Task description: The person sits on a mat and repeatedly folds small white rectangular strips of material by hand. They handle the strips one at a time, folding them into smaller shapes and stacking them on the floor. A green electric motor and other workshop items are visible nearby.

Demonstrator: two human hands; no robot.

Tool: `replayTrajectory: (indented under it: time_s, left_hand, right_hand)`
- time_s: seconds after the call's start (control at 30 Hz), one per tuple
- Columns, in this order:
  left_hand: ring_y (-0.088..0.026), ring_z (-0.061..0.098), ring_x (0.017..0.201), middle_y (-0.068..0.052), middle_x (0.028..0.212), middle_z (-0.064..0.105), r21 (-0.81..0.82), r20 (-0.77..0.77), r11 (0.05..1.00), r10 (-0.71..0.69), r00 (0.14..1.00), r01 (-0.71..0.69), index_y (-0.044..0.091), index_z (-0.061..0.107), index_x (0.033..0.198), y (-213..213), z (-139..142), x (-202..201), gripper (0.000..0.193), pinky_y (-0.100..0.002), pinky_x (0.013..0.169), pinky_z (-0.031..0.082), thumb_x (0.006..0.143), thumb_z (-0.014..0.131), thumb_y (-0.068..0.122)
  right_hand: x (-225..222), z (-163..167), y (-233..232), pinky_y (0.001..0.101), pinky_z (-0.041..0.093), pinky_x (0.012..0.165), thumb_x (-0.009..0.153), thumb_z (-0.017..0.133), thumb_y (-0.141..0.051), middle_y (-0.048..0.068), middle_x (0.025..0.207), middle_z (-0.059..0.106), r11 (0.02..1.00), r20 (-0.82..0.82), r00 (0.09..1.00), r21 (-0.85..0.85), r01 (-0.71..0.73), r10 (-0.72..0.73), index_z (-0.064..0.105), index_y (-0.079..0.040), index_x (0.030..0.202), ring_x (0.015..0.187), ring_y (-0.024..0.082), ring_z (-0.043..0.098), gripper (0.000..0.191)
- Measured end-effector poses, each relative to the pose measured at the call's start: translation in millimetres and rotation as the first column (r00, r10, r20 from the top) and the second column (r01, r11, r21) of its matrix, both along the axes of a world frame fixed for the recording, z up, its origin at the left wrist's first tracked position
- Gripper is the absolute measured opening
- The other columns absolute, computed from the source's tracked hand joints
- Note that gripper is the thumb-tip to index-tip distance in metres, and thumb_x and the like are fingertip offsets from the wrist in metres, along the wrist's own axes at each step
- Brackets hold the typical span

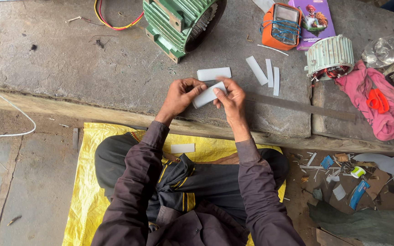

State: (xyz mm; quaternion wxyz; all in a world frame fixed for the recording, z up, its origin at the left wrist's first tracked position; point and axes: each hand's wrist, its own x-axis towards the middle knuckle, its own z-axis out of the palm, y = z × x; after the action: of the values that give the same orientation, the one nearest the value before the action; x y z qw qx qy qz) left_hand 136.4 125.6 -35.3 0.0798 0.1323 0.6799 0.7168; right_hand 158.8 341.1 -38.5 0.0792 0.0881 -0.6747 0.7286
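Above the stone slab's edge [115,98], we pinched a white insulation-paper strip [207,96] between both hands, left hand [178,97] and right hand [231,101] closed on its ends; it seemed light, thin and easily creased.

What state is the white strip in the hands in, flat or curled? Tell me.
Curled. The white paper strip bends into a rounded fold between the left hand and right hand; the strips nearby lie flat.

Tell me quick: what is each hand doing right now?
Left hand: closed on one end of the white paper strip.
Right hand: closed on the other end of the same strip.
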Motion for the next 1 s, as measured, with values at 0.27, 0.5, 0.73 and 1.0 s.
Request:
replayTrajectory:
  time_s: [0.27, 0.5, 0.73, 1.0]
  left_hand:
    - [-0.014, 0.077, 0.075, -0.006, 0.086, 0.08, -0.263, -0.099, 0.96, -0.122, 0.988, 0.092, 0.008, 0.079, 0.109, 9, 20, 9, 0.023, -0.03, 0.071, 0.061, 0.092, 0.078, 0.023]
    - [-0.014, 0.076, 0.074, -0.006, 0.086, 0.081, -0.228, -0.085, 0.973, -0.045, 0.995, 0.025, 0.006, 0.079, 0.107, 10, 24, 11, 0.029, -0.032, 0.066, 0.06, 0.089, 0.077, 0.029]
    - [-0.012, 0.076, 0.076, -0.008, 0.089, 0.08, -0.182, -0.068, 0.982, 0.037, 0.997, -0.048, 0.004, 0.077, 0.112, 10, 22, 10, 0.031, -0.029, 0.069, 0.061, 0.095, 0.076, 0.03]
    - [-0.012, 0.074, 0.08, -0.009, 0.092, 0.08, -0.101, -0.074, 0.995, -0.003, 0.997, -0.005, 0.002, 0.076, 0.112, 10, 16, 6, 0.025, -0.029, 0.073, 0.061, 0.094, 0.076, 0.018]
  right_hand:
    - [6, 18, -8, 0.0279, 0.06, 0.085, 0.089, 0.081, -0.01, 0.012, 0.1, 0.075, 0.994, 0.022, 0.997, -0.081, 0.071, -0.07, 0.06, -0.006, 0.134, 0.094, 0.014, 0.072, 0.049]
    - [1, -7, 2, 0.0291, 0.061, 0.089, 0.097, 0.076, -0.005, 0.011, 0.107, 0.076, 0.999, -0.031, 0.999, -0.033, 0.024, -0.025, 0.07, -0.003, 0.122, 0.098, 0.014, 0.071, 0.025]
    - [-3, -13, -1, 0.0246, 0.059, 0.075, 0.093, 0.077, -0.002, 0.008, 0.095, 0.077, 0.991, -0.027, 0.998, 0.119, 0.067, -0.064, 0.075, -0.002, 0.104, 0.083, 0.01, 0.068, 0.01]
    - [3, 1, -7, 0.0221, 0.057, 0.075, 0.095, 0.075, -0.003, 0.006, 0.094, 0.077, 0.99, -0.027, 0.999, 0.135, 0.041, -0.038, 0.075, -0.001, 0.104, 0.083, 0.008, 0.069, 0.008]
